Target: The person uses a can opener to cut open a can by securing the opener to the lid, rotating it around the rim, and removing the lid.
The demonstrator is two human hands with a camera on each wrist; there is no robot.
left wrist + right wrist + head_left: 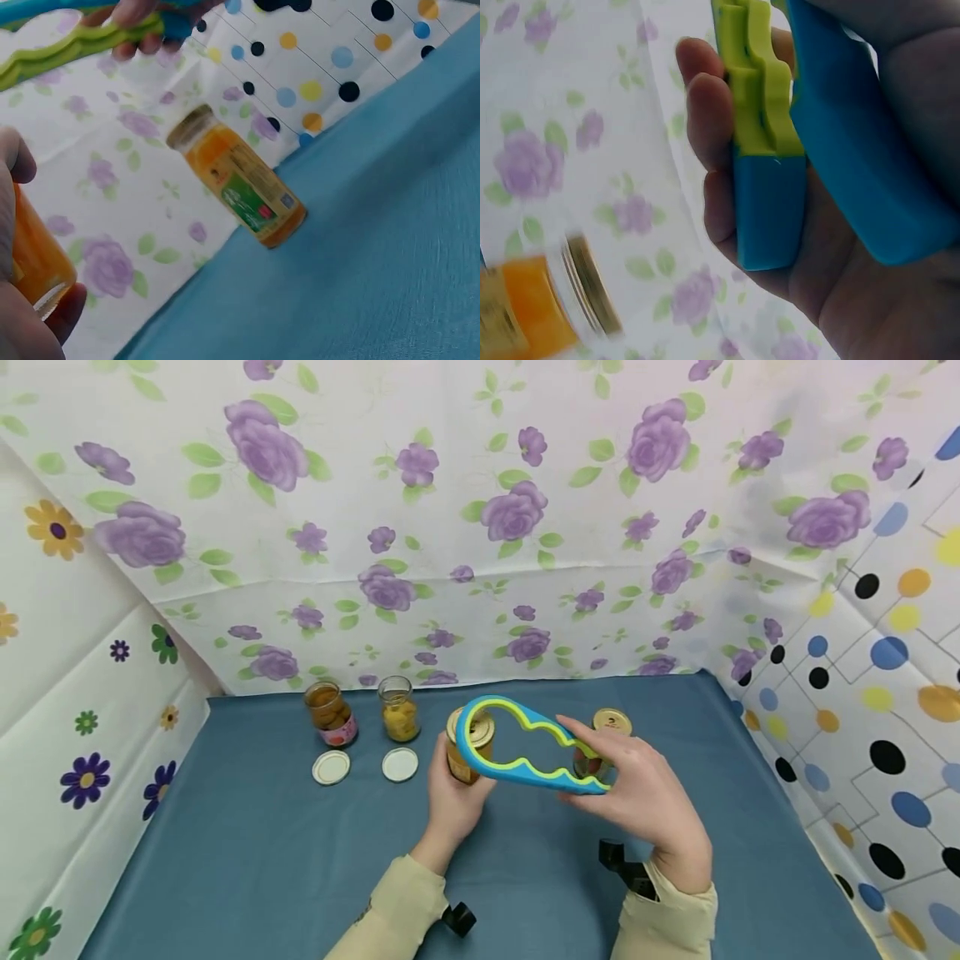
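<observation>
My left hand grips an orange-filled glass jar with a gold lid, fingers wrapped round its side. At the left edge of the left wrist view, the jar is only partly visible. My right hand holds a blue and yellow-green jar opener by its two handles, thumb on one and fingers on the other. The opener's rounded end crosses over the gold lid; parts of the lid show both outside and inside the loop. Whether it touches the lid, I cannot tell.
A second gold-lidded jar stands on the blue cloth, partly hidden behind the opener in the head view. To the left are two uncapped jars, one of brownish fruit, one of yellow fruit. Two white lids lie before them.
</observation>
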